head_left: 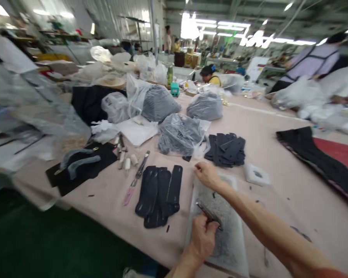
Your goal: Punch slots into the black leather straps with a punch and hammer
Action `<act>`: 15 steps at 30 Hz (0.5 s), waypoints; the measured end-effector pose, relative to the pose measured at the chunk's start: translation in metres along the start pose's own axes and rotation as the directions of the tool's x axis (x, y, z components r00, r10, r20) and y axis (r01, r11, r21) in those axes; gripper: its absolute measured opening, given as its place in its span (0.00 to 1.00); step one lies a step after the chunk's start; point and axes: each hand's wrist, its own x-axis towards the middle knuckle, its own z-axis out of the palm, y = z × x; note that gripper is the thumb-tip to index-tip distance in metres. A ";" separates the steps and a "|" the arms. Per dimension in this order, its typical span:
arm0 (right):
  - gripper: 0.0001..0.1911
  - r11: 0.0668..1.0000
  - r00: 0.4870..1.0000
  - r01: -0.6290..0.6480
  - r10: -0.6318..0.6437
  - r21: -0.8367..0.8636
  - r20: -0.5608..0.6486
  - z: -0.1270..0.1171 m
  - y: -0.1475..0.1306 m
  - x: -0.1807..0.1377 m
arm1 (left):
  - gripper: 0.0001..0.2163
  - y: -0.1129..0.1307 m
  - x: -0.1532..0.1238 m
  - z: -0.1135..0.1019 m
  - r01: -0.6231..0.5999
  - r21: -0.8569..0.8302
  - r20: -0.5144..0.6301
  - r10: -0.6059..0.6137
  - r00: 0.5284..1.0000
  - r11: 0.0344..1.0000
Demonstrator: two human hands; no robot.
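While the left hand [202, 236] grips a slim metal tool [208, 214] over a pale board [232, 243] at the lower centre of the frame, the right hand [207, 174] curls near the board's upper end; whether it holds anything, I cannot tell. Overlapping dark strips [159, 197] lie on the tabletop [261, 143] left of the board; a dark pile [226, 148] sits right of centre.
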 end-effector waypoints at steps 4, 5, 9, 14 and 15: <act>0.30 0.998 0.999 0.000 0.003 -0.058 0.038 0.019 -0.051 0.012 | 0.12 -0.018 0.004 -0.006 -0.014 -0.028 0.022 0.014 1.000 1.000; 0.36 0.996 0.999 -0.001 0.005 -0.088 0.054 0.024 -0.059 0.013 | 0.13 -0.023 0.006 -0.007 -0.028 -0.027 0.033 0.028 0.999 0.999; 0.46 0.992 0.997 -0.028 0.036 -0.120 0.065 0.040 -0.080 0.008 | 0.13 -0.039 0.002 -0.006 -0.065 -0.009 -0.004 0.065 0.998 0.998; 0.38 0.976 0.967 -0.218 0.216 -0.002 0.137 0.044 -0.094 0.006 | 0.14 -0.040 -0.015 -0.010 -0.061 -0.003 -0.040 0.061 0.997 0.998; 0.35 0.972 0.963 -0.234 0.231 0.007 0.140 0.045 -0.096 0.007 | 0.14 -0.036 -0.020 -0.011 -0.064 0.006 -0.032 0.064 0.997 0.998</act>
